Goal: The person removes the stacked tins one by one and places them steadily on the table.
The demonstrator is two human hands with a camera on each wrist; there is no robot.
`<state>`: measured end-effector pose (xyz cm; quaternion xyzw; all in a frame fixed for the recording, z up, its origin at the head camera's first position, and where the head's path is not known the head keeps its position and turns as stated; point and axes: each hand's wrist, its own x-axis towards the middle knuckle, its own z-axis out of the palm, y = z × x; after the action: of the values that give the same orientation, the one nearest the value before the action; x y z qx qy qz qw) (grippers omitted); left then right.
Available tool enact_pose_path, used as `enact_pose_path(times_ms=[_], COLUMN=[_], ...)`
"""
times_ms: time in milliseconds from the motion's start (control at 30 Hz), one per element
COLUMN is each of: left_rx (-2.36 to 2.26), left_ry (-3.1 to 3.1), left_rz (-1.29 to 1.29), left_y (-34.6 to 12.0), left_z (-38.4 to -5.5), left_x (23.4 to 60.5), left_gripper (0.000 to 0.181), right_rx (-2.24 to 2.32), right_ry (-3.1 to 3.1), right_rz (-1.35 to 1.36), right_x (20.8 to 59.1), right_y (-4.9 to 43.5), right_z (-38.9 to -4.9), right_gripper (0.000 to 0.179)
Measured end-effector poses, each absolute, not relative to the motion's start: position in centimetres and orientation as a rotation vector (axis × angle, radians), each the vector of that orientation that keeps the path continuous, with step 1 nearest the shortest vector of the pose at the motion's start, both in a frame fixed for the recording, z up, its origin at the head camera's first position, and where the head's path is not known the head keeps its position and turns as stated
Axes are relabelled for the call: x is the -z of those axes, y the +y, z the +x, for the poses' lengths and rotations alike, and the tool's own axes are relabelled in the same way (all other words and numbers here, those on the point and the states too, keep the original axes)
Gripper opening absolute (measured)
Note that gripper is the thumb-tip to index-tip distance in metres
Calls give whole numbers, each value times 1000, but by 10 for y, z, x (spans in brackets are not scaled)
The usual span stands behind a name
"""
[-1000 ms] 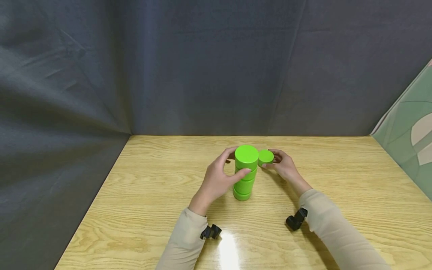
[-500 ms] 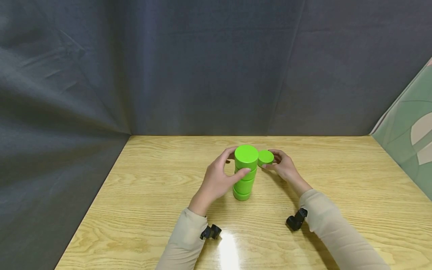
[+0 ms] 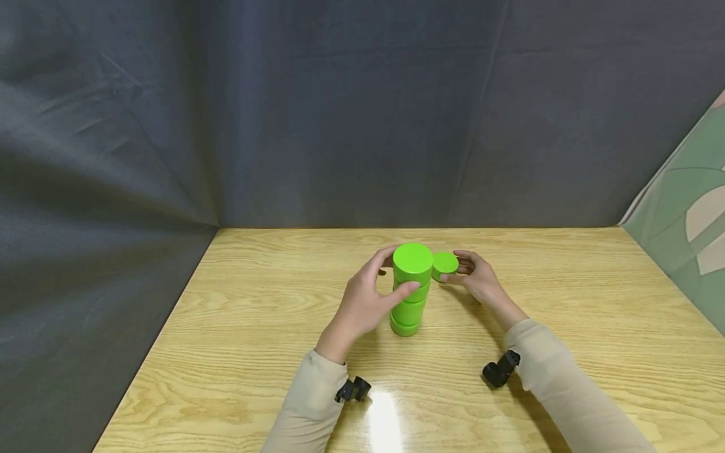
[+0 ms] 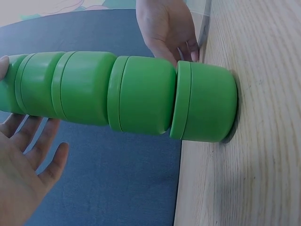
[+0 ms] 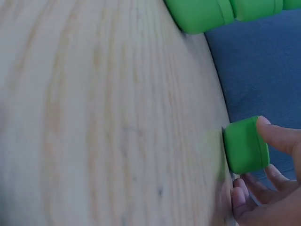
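Observation:
A tall upright stack of several small green lidded jars (image 3: 409,313) stands on the wooden table. My left hand (image 3: 365,299) grips its upper part, thumb on the near side and fingers behind. In the left wrist view, the lowest jar (image 4: 207,101) rests on the tabletop, and the fingers (image 4: 49,146) are spread beneath the upper jars. Just behind and right of the stack sits a single green jar (image 3: 444,264). My right hand (image 3: 478,277) holds that jar from the right; the right wrist view has the thumb (image 5: 277,136) at its lid edge and fingers around the other side.
Light wood tabletop (image 3: 255,333) spreads around both hands. A dark curtain (image 3: 362,126) hangs along the back and left. At the right is a green patterned panel (image 3: 674,245). Small black cameras (image 3: 501,369) are strapped at both wrists.
The right hand and forearm have shifted very slightly to the right against the single jar. The left hand and the stack stay as they were.

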<state>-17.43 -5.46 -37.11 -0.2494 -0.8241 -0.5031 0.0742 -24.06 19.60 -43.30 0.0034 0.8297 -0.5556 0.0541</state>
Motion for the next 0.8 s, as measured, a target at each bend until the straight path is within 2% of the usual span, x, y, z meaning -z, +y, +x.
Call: enact_pose_path(times_ms=[800], left_rx=[1500], left_ry=[-2475], left_rz=[-772], left_y=[-56], left_z=[-175], left_x=[374], left_gripper=[69], right_rx=[1856], right_ry=[2559], right_rz=[5], right_x=[408], right_y=[200], right_z=[-209], right_gripper=[66])
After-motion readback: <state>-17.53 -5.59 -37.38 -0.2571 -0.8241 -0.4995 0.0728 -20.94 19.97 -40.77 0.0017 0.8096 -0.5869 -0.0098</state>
